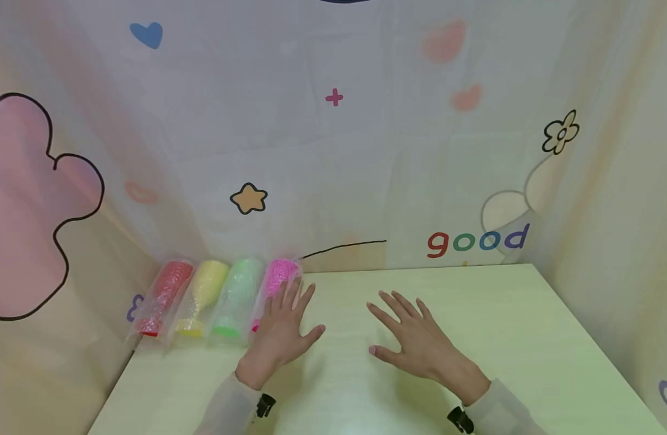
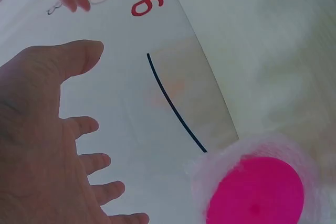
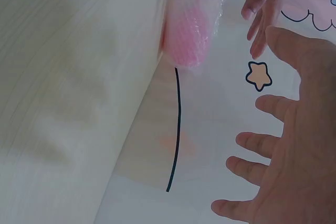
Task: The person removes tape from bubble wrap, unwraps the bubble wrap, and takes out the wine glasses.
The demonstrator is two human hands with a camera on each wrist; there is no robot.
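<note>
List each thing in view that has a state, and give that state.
Red package: in clear wrap
Yellow package: in clear wrap
Green package: in clear wrap
Pink package: in clear wrap, partly hidden in the head view
Left hand: open, fingers spread, holding nothing
Right hand: open, fingers spread, holding nothing
Curtain: hanging, lightly creased

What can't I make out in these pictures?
Head view: part of the long pink plastic-wrapped object, hidden behind the left hand.
Head view: fine detail of the plastic-wrapped red object, yellow object and green object, blurred by wrapping.
Left wrist view: part of the pink object, cut by the bottom edge.
Right wrist view: part of the left hand, cut by the top edge.
</note>
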